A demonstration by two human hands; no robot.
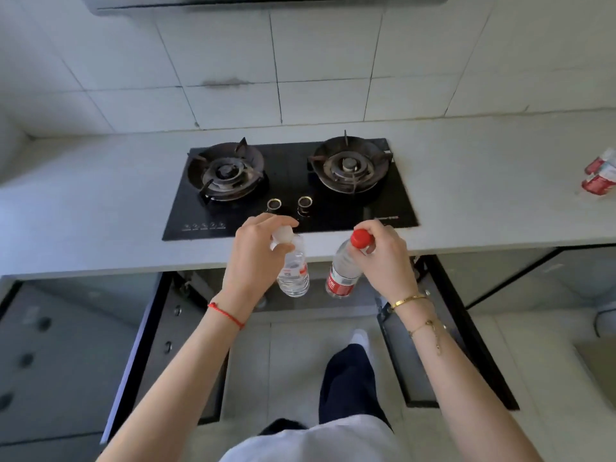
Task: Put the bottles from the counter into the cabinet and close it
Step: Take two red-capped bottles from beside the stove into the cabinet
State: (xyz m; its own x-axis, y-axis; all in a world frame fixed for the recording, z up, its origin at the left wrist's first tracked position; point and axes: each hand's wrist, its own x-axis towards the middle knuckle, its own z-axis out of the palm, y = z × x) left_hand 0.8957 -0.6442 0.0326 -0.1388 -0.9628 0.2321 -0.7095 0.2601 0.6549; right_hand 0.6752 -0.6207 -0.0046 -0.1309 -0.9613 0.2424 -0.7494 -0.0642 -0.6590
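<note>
My left hand [258,253] grips a clear water bottle with a white cap [294,271] by its neck. My right hand [386,255] grips a clear bottle with a red cap and red label [343,273] by its neck. Both bottles hang upright just in front of the counter edge [133,258], above the open cabinet [320,296] under the stove. The cabinet's two doors [160,348] [443,341] stand swung out to either side of my legs. More red-labelled bottles [601,175] lie on the counter at the far right.
A black two-burner gas stove [290,185] is set in the grey counter, directly behind my hands. White tiled wall rises behind it. Closed cabinet fronts flank the open one. My leg and foot [350,371] stand on the tiled floor between the doors.
</note>
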